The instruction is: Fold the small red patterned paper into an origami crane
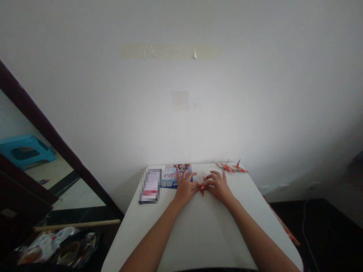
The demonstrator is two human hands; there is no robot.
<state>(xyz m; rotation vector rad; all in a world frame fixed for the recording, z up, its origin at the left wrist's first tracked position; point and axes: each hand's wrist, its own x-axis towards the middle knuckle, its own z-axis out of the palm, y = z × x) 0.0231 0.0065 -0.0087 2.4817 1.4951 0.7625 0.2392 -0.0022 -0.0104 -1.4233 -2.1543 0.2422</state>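
Observation:
A small red patterned origami crane (202,187) is held between my two hands above the white table (198,230). My left hand (185,186) pinches its left side with thumb and finger, the other fingers spread over the edge of a printed leaflet (169,184). On the right side, the fingertips of my right hand (218,185) pinch the crane too. Its narrow points stick out up and down between my fingers. Two more folded paper cranes (233,168), red and white, lie at the table's far right edge, beyond my right hand.
A phone with a blurred screen (151,186) lies at the table's far left. The table stands against a white wall (181,132). On the left are a dark-framed mirror (51,117) showing a blue stool and, below it, several plastic bags (51,245).

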